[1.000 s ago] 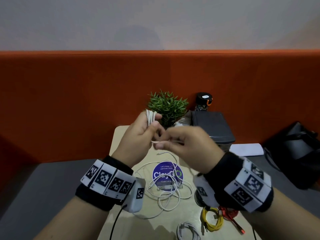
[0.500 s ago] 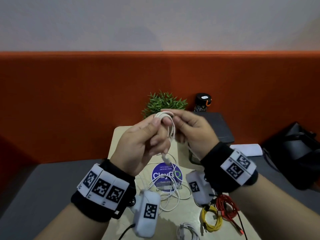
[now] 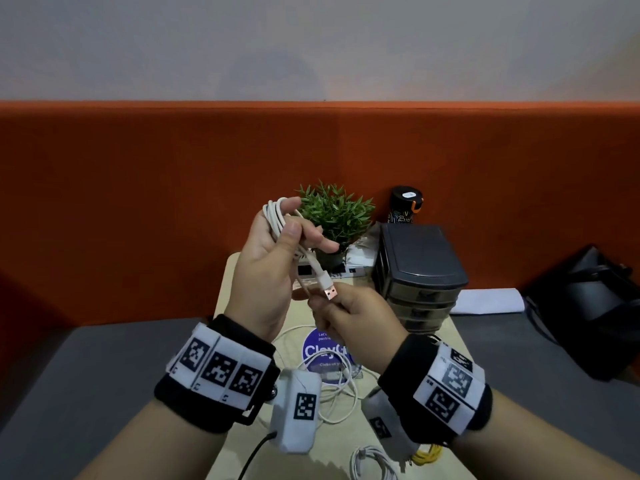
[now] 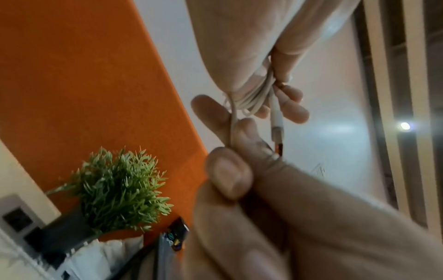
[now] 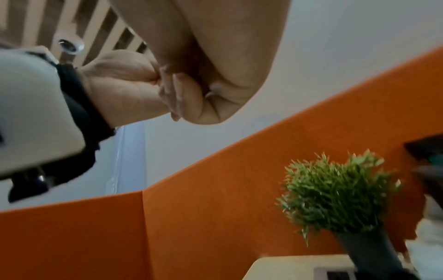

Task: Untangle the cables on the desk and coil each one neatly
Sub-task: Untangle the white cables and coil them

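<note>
You are holding a white cable up in front of you, above the desk. Your left hand is wrapped around its coiled loops, thumb pressing them against the fingers, with the loops arching over your raised forefinger. The cable's USB plug is hanging down out of that hand and pointing toward your right hand. Your right hand is sitting just below, fingers curled, pinching a single strand of the same cable between thumb and forefinger; the left wrist view is showing that strand running from the coil into the pinch, with the plug just beside it.

Down on the desk, between your wrists, another white cable is lying in loose loops over a round blue sticker. Near the front edge a small white coil is lying beside a yellow cable, which your right wrist is partly hiding.

Behind your hands a small green plant is standing against the orange partition, with a dark drawer box just to its right.
</note>
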Motion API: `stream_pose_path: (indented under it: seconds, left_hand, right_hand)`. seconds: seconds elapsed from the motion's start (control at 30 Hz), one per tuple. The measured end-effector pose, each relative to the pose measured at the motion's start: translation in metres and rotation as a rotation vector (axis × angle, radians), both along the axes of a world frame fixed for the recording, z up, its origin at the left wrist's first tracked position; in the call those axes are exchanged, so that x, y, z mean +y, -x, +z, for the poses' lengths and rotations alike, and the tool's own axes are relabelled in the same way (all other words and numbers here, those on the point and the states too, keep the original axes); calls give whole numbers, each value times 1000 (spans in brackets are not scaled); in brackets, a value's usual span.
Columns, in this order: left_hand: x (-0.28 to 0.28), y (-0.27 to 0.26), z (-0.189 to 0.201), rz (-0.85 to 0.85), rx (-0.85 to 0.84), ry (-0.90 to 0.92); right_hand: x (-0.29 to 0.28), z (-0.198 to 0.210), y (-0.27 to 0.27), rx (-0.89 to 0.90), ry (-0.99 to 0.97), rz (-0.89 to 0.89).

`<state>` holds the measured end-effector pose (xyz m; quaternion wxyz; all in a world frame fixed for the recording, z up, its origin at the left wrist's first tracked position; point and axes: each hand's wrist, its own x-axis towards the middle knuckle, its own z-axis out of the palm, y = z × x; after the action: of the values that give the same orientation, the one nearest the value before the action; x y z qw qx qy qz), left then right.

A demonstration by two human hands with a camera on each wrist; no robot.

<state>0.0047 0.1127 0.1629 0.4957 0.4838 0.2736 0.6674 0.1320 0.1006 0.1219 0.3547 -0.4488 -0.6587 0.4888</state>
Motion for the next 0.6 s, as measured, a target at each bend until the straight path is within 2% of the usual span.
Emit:
stream_pose_path:
  seconds: [0.1,0.27,0.4,0.47,0.6]
  left_hand:
    - [0,-2,-3,81,113,-29]
    - [0,-1,-9,239,391,-125]
    - [1,-2,-13,246,378,-122]
    - [2,0,-15,260,445,-115]
    - [5,5,-24,281,751,-112]
  right_hand:
    - [-1,-2,2,177,106,-55]
    - [-2,-2,0,199,186,-66]
    - [-5,0,-2,222,279,-62]
    - [-6,1,-2,171,221,-65]
    - [-6,14,-9,-22,-78,-82]
